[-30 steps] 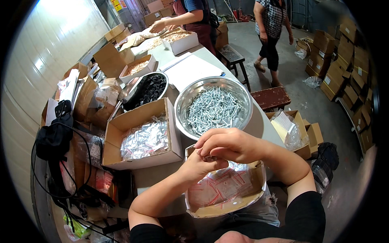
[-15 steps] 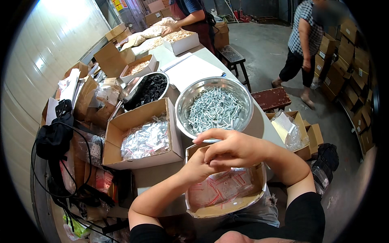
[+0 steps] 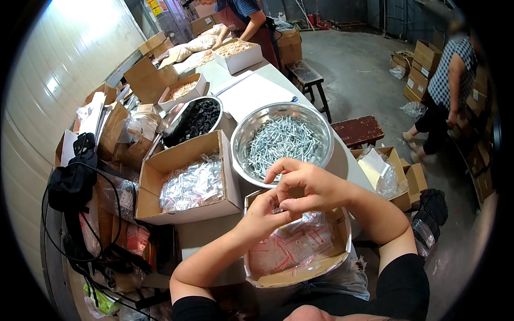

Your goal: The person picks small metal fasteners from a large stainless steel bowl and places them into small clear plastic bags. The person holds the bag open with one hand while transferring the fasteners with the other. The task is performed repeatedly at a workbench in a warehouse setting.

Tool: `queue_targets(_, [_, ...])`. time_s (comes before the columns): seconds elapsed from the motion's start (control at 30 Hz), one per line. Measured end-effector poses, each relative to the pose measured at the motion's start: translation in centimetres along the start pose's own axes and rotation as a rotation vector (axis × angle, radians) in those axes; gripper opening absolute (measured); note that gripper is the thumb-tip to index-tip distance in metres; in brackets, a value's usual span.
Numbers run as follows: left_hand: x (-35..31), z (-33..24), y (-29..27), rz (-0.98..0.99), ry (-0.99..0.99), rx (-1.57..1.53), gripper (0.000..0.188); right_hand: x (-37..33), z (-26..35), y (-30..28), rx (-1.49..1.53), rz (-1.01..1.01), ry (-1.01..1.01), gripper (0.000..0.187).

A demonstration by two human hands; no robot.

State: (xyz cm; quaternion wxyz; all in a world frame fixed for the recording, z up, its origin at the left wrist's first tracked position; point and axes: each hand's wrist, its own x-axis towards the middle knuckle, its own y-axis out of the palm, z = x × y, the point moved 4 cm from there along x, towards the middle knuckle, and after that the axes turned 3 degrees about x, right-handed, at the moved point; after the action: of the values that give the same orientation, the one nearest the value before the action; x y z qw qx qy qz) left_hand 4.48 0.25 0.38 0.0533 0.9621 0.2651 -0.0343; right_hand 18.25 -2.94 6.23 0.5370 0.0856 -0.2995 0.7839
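Steel bowl (image 3: 240, 142), holding screws (image 3: 284, 140), is sitting near bench's (image 3: 348, 170) right edge; clear bags (image 3: 292, 247) are lying in box (image 3: 305, 274) at near edge. Left hand (image 3: 259, 216) and right hand (image 3: 315, 184) are hovering over box, fingers half-curled, any hold hidden. Risk: right hand possibly catching bowl's rim, spilling screws.

Workshop by the look: metal bowl (image 3: 239, 140) of loose silver fasteners (image 3: 284, 142) on a long surface (image 3: 209, 230), box (image 3: 341, 243) of clear plastic bags (image 3: 292, 249), stacked cartons (image 3: 426, 56), bare grey floor (image 3: 342, 59), low wooden bench (image 3: 356, 128).
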Motion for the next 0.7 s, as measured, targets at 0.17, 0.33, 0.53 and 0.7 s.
queue_targets(0.17, [-0.3,-0.4,0.1,0.012,0.042,0.013,0.027,-0.2,-0.6,1.2,0.214,0.152,0.147,0.014])
queue_targets(0.33, [-0.3,0.2,-0.7,0.040,0.160,0.158,0.031,0.0,-0.4,0.1,0.060,0.017,0.050,0.011])
queue_targets(0.53, [-0.4,-0.9,-0.3,-0.034,0.092,0.189,0.026,-0.1,1.3,1.2,-0.212,0.115,-0.179,0.015])
queue_targets(0.7, [-0.3,0.0,-0.5,0.164,0.219,-0.156,0.042,-0.3,0.7,0.1,0.035,0.056,-0.089,0.014])
